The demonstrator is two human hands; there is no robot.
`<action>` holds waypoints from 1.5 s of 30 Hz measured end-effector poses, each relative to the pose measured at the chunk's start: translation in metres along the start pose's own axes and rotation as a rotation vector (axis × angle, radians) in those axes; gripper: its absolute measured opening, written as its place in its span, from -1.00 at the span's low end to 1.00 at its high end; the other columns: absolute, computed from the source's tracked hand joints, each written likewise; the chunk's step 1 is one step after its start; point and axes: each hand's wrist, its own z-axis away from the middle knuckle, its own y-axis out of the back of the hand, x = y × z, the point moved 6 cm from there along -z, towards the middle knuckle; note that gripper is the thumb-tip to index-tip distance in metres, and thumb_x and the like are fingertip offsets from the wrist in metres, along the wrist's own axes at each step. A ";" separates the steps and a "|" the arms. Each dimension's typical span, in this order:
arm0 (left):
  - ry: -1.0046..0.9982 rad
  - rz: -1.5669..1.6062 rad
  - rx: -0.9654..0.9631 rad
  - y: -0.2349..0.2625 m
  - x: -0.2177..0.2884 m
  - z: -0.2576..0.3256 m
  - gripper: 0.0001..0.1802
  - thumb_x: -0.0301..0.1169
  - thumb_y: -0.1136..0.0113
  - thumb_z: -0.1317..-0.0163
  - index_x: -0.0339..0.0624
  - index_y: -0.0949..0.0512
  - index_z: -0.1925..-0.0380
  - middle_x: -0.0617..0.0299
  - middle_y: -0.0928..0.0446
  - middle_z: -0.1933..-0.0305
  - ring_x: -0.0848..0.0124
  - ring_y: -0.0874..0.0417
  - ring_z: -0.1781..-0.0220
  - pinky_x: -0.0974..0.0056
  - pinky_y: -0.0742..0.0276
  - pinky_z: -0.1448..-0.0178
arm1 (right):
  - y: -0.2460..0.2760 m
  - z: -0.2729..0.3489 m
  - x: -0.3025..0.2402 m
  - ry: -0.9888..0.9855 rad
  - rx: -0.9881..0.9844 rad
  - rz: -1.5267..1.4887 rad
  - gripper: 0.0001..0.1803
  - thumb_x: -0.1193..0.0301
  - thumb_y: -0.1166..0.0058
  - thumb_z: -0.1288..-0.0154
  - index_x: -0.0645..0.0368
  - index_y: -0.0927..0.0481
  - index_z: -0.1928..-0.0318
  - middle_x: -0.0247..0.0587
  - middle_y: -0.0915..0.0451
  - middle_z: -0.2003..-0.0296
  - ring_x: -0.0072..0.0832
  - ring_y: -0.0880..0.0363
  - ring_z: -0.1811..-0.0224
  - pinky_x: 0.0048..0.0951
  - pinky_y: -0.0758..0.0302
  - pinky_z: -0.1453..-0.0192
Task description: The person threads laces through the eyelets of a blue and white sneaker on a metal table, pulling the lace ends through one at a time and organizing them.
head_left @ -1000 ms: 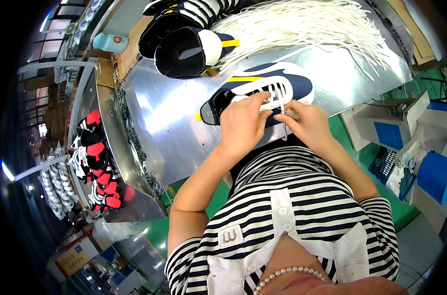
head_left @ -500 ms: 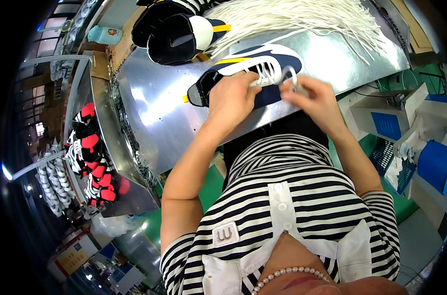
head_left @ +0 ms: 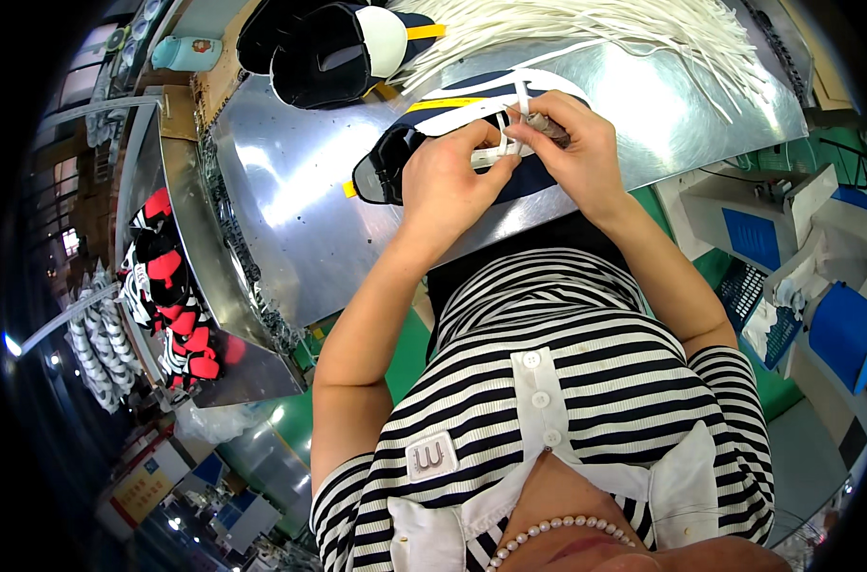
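A navy and white shoe upper (head_left: 452, 116) with yellow trim lies on the metal table, its black-lined opening (head_left: 392, 162) toward the left. My left hand (head_left: 452, 181) is closed on its near side, thumb and forefinger at the eyelet edge. In my right hand (head_left: 576, 143) is a small tool with a grey-brown handle (head_left: 548, 129); its thin tip points left at the lacing. A white shoelace (head_left: 522, 91) stands up from the upper beside my right fingertips. My fingers partly hide the eyelets and the shoe's front.
A pile of white shoelaces (head_left: 586, 29) covers the table's far side. More black-lined shoe uppers (head_left: 324, 62) sit at the far left, near a light-blue container (head_left: 185, 53). Red, black and white uppers (head_left: 171, 296) are heaped left of the metal table (head_left: 300, 238).
My right hand has moved left and up to the lacing, and the tool's handle now shows in it. The curled lace end near its fingers now stands upright. My left hand stays on the shoe.
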 end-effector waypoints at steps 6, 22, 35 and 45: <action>-0.047 -0.140 0.008 0.000 0.004 0.000 -0.69 -0.14 -0.36 -0.10 -0.13 -0.64 0.32 0.09 -0.69 0.31 0.10 -0.69 0.25 0.14 -0.56 0.15 | 0.021 0.030 -0.014 -0.238 -0.063 -0.102 -0.78 0.47 -0.18 -0.34 0.33 -0.49 0.10 -0.10 -0.67 0.36 -0.45 -0.69 0.30 -0.48 -0.57 0.24; -0.338 -0.015 0.113 -0.005 0.019 0.017 -0.78 -0.35 -0.41 -0.06 -0.22 -0.61 0.36 0.08 -0.64 0.38 0.12 -0.67 0.40 0.20 -0.55 0.28 | -0.002 0.034 -0.001 -0.360 -0.175 0.130 -0.78 0.44 -0.07 -0.35 0.28 -0.38 0.12 0.01 -0.65 0.42 -0.13 -0.69 0.36 -0.32 -0.54 0.24; -0.628 -0.240 0.320 0.013 0.028 0.043 -0.84 -0.46 -0.41 0.03 -0.15 -0.59 0.45 0.22 -0.54 0.50 0.25 -0.56 0.51 0.21 -0.38 0.44 | 0.003 0.005 -0.072 0.225 -0.448 0.307 -0.73 0.54 -0.08 -0.21 0.18 -0.54 0.05 -0.14 -0.69 0.31 -0.21 -0.69 0.35 -0.34 -0.56 0.32; -0.663 -0.246 0.288 0.012 0.015 0.040 -0.81 -0.48 -0.43 0.04 -0.15 -0.58 0.44 0.24 -0.46 0.56 0.28 -0.51 0.49 0.24 -0.37 0.41 | -0.019 -0.022 -0.015 -0.116 -0.491 0.115 -0.78 0.39 -0.23 -0.21 0.14 -0.62 0.13 -0.20 -0.69 0.36 -0.41 -0.66 0.32 -0.38 -0.55 0.17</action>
